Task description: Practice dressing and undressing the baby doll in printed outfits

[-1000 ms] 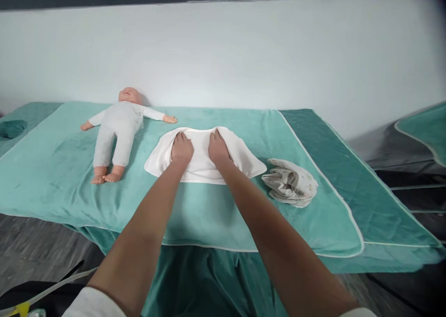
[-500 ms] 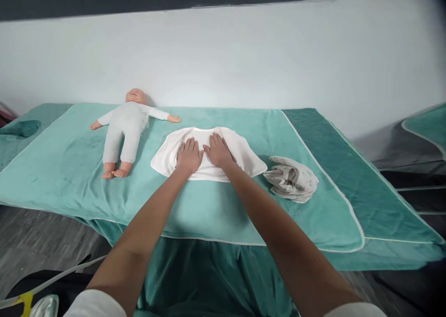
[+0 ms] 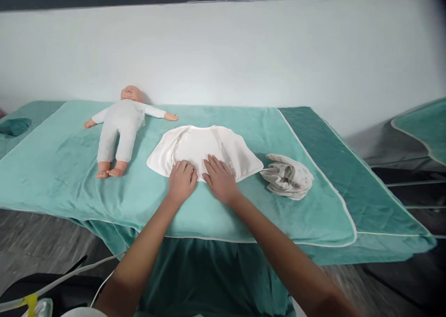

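Observation:
A white cloth (image 3: pixel 198 143) lies spread on the green blanket, its upper edge curved and its two ends pointed. My left hand (image 3: pixel 182 180) rests at its lower edge, left of the middle, with the fingers bent and close together; whether they pinch the fabric is hidden. Beside it my right hand (image 3: pixel 220 177) lies on the cloth's lower part, fingers stretched out and slightly apart. A crumpled patterned cloth (image 3: pixel 291 177) sits just right of the white one.
A baby doll (image 3: pixel 121 122) in white lies on its back at the left, arms out. The green blanket (image 3: pixel 69 168) covers the table against a white wall (image 3: pixel 223 57). A pale tube (image 3: pixel 73 273) crosses the lower left, over a dark object.
Both my hands have slid toward me, from the middle of the white cloth to its lower edge. My left fingers have bent. The view has shifted slightly.

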`<state>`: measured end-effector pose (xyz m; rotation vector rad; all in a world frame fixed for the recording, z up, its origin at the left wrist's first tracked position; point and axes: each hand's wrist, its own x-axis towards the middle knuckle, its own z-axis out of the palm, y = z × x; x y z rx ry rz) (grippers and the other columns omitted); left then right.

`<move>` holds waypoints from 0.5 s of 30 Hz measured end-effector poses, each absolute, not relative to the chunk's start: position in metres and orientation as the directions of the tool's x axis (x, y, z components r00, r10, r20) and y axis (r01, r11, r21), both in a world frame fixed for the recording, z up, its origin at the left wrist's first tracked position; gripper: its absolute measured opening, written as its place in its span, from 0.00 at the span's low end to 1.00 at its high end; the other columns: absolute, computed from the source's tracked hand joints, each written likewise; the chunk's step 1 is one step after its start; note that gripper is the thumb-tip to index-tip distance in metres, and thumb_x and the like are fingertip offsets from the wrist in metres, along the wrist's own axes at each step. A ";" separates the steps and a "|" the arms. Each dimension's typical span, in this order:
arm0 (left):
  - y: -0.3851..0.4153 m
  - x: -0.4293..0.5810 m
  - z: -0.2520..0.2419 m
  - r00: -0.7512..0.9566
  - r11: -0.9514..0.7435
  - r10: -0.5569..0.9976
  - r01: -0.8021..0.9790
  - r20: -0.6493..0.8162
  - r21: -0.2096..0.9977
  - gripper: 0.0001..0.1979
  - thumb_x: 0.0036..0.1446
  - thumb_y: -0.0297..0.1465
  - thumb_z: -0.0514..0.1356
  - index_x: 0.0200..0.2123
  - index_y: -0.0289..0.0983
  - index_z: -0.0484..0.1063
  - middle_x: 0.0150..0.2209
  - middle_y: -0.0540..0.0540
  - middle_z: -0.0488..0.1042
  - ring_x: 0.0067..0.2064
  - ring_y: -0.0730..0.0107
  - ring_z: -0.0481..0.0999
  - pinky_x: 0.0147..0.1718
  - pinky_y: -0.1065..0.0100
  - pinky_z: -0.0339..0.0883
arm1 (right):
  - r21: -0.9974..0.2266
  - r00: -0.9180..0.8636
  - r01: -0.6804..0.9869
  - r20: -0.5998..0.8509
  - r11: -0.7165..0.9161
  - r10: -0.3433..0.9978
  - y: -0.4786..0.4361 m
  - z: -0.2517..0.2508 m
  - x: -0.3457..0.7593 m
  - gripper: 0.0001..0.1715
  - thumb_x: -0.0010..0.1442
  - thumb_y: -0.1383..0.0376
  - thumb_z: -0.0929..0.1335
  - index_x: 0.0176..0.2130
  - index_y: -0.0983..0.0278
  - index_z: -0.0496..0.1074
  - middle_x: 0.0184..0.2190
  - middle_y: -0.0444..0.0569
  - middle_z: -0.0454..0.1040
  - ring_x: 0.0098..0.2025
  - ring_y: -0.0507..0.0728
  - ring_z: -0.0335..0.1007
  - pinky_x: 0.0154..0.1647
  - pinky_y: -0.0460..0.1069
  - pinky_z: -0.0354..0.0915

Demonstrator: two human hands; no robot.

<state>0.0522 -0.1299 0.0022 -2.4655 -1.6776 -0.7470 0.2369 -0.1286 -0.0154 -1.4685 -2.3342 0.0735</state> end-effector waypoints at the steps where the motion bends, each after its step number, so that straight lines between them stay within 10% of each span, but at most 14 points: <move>1: -0.134 0.051 0.003 0.300 -0.419 0.844 0.887 0.446 0.197 0.14 0.70 0.33 0.52 0.36 0.37 0.76 0.39 0.42 0.78 0.45 0.59 0.74 0.46 0.57 0.65 | -0.264 -0.378 0.845 0.322 0.466 0.868 -0.135 -0.016 0.240 0.30 0.75 0.59 0.57 0.68 0.70 0.62 0.73 0.60 0.57 0.75 0.66 0.50 0.72 0.63 0.53; 6: -0.141 0.052 0.003 0.370 -0.474 0.798 0.872 0.475 0.117 0.17 0.70 0.33 0.54 0.28 0.38 0.72 0.30 0.45 0.76 0.39 0.61 0.73 0.40 0.58 0.59 | -0.343 -0.286 0.826 0.430 0.448 0.856 -0.160 -0.013 0.253 0.16 0.72 0.57 0.64 0.48 0.65 0.75 0.50 0.58 0.76 0.53 0.65 0.68 0.58 0.61 0.65; 15: -0.135 0.052 -0.002 0.314 -0.420 0.815 0.899 0.487 0.122 0.18 0.71 0.33 0.53 0.27 0.39 0.71 0.29 0.46 0.77 0.36 0.62 0.74 0.38 0.59 0.56 | -0.577 -0.164 0.677 0.487 0.456 0.858 -0.125 0.005 0.292 0.11 0.71 0.62 0.63 0.38 0.61 0.72 0.36 0.49 0.75 0.40 0.58 0.71 0.45 0.53 0.67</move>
